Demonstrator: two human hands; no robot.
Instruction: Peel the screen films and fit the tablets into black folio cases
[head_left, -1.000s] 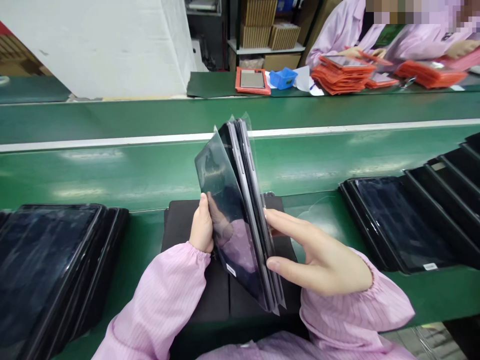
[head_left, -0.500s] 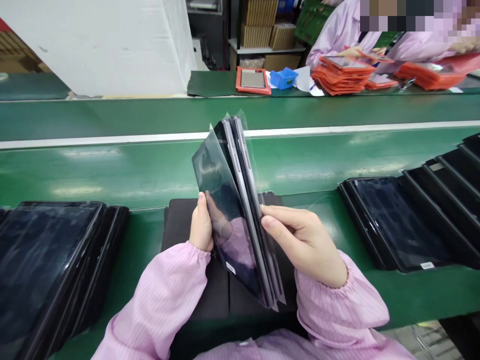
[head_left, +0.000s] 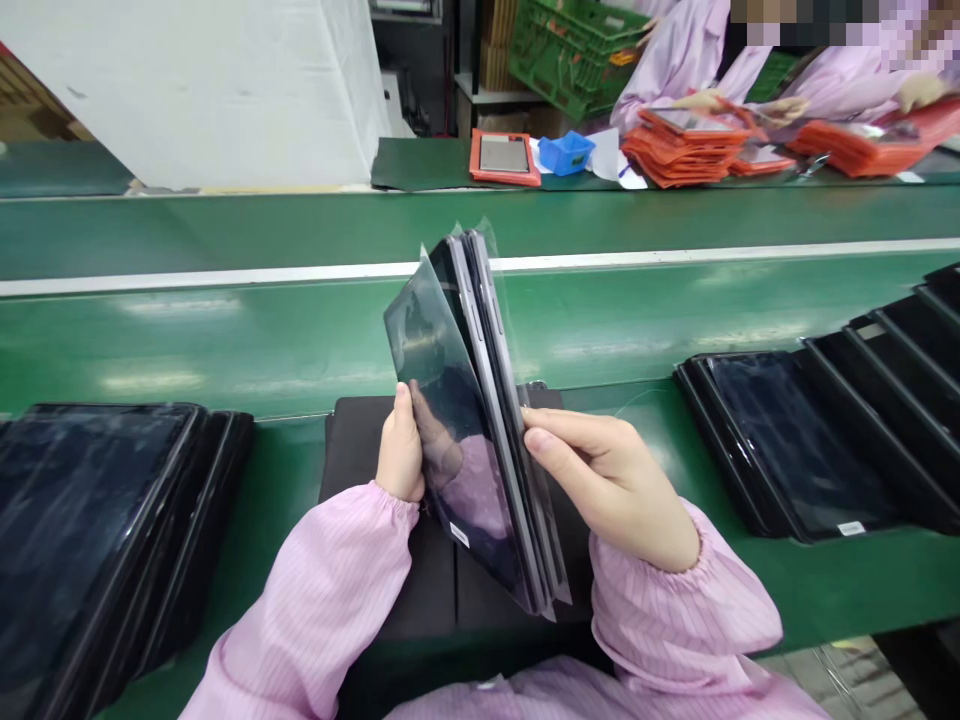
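Two dark tablets (head_left: 491, 400) with grey side edges are held tilted up on edge, face to back. A film sheet (head_left: 424, 325) stands away from the front tablet's glossy screen, which carries a small white label near its lower end. My left hand (head_left: 401, 450) grips the tablets' left side, thumb on the front, its other fingers hidden behind. At the right side, my right hand (head_left: 611, 480) has thumb and forefinger pinched on the edge of a clear film (head_left: 544, 500) by the rear tablet. Beneath them lie black flat cases or tablets (head_left: 420, 595).
Stacked tablets (head_left: 90, 500) lie at left, and a leaning row of tablets (head_left: 810, 440) at right. Beyond the green bench (head_left: 300, 350) are a blue bin (head_left: 566, 153), orange-cased pieces (head_left: 682, 150) and a green crate (head_left: 574, 55). Co-workers in pink sleeves (head_left: 675, 60) handle the orange pieces.
My hands and the tablets hold nearly the same pose. In the background, the green crate has moved left and down in front of the shelf's boxes.
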